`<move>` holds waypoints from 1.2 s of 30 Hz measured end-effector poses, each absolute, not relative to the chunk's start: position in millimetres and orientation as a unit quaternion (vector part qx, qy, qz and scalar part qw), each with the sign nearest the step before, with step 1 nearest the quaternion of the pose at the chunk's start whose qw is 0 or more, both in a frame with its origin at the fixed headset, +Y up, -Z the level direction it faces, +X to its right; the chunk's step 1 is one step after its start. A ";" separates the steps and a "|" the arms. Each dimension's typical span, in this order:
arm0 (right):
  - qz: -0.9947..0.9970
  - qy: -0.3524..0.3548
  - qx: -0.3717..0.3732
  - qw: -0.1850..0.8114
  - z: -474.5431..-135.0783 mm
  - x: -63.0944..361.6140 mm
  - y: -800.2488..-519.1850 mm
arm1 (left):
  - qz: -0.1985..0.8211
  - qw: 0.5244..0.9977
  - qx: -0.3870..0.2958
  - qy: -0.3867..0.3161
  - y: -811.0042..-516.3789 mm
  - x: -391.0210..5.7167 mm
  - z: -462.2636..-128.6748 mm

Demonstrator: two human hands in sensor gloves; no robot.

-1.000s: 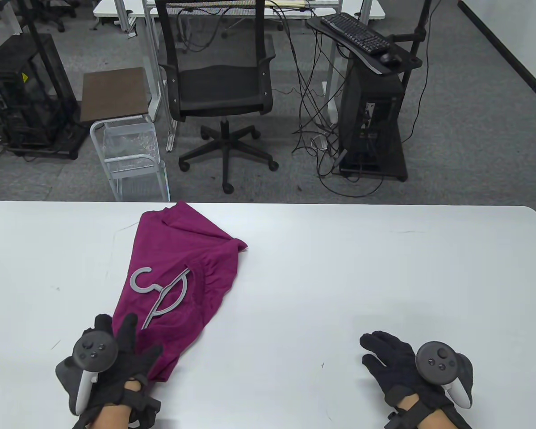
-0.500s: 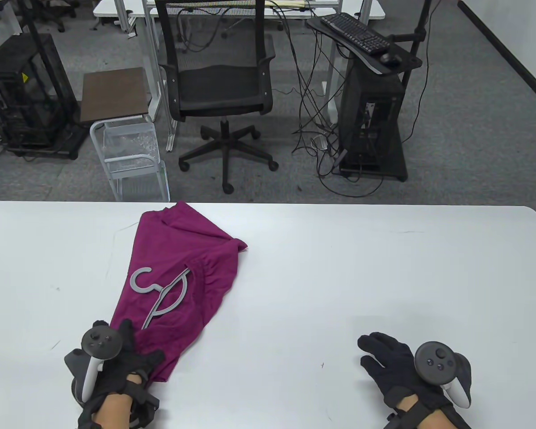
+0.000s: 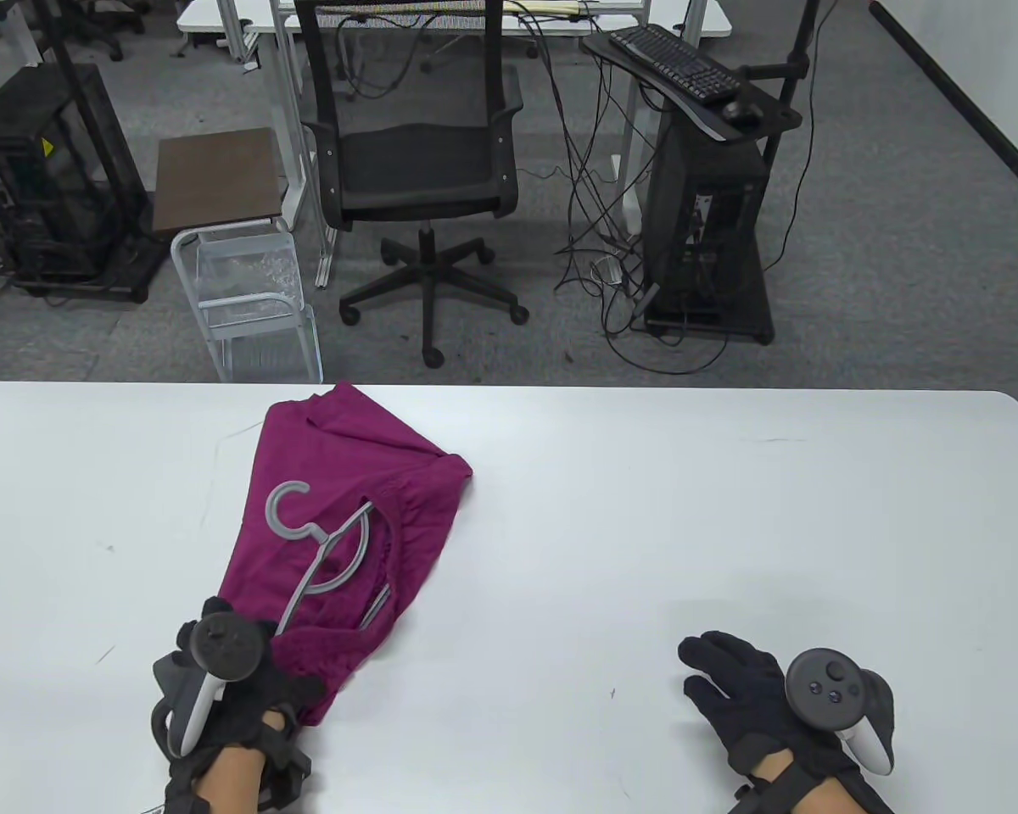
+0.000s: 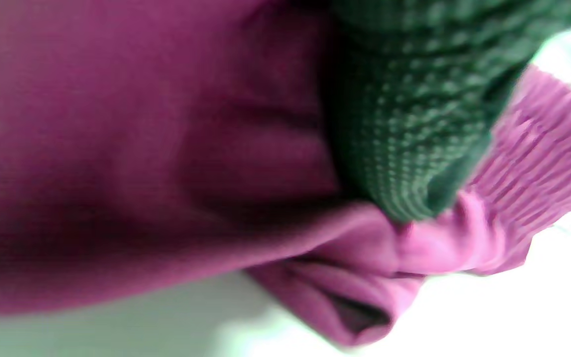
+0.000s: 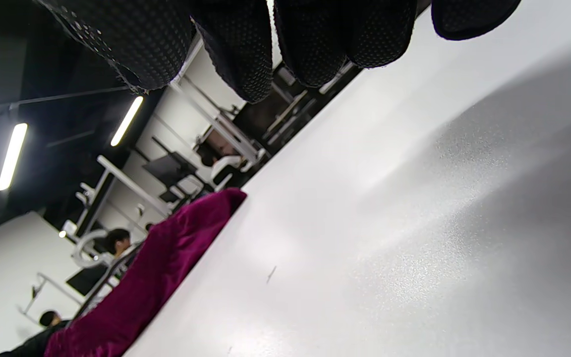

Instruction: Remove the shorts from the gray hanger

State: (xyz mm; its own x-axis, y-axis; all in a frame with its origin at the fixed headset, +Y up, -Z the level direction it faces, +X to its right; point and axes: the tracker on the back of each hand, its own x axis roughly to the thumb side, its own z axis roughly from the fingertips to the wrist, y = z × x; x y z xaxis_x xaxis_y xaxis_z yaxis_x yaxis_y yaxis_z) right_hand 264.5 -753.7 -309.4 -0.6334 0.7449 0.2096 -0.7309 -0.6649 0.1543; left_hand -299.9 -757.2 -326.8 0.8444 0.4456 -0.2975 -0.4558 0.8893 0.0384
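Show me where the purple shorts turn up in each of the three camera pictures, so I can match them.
Table view: the shorts lie left of centre on the white table, the gray hanger on top.
Left wrist view: they fill most of the picture, bunched under a gloved fingertip.
Right wrist view: lower left, seen edge-on.
Shared landmark: the white table.

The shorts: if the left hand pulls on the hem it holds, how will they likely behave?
The shorts are probably floppy: the fabric bunches into folds under the left hand. They look light, lying thin on the table, so they may slide. The hanger, partly tucked into the waistband, could drag along.
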 end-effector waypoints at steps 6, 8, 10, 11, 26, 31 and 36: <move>0.906 0.008 0.137 0.401 -304.9 260.1 -745.7 | 0.224 0.969 0.090 0.060 -718.5 -279.9 -311.0; 0.908 -0.006 0.136 0.397 -302.9 256.0 -741.3 | 0.182 0.976 0.112 0.028 -702.9 -267.0 -302.1; 0.910 -0.023 0.139 0.391 -300.5 250.2 -736.4 | 0.162 0.978 0.128 0.001 -694.1 -254.0 -293.8; 0.911 -0.032 0.143 0.385 -298.9 245.6 -733.1 | 0.151 0.980 0.132 -0.019 -689.4 -244.3 -288.5; 0.943 -0.078 0.213 0.243 -279.8 174.3 -715.6 | 0.104 0.960 0.157 -0.209 -682.6 -138.2 -249.6; 0.970 -0.075 0.115 0.200 -290.0 191.3 -711.1 | 0.162 0.955 0.161 -0.192 -674.3 -160.3 -253.0; 0.965 -0.082 0.046 0.243 -304.1 226.3 -706.9 | 0.237 0.932 0.194 -0.192 -663.2 -183.6 -253.8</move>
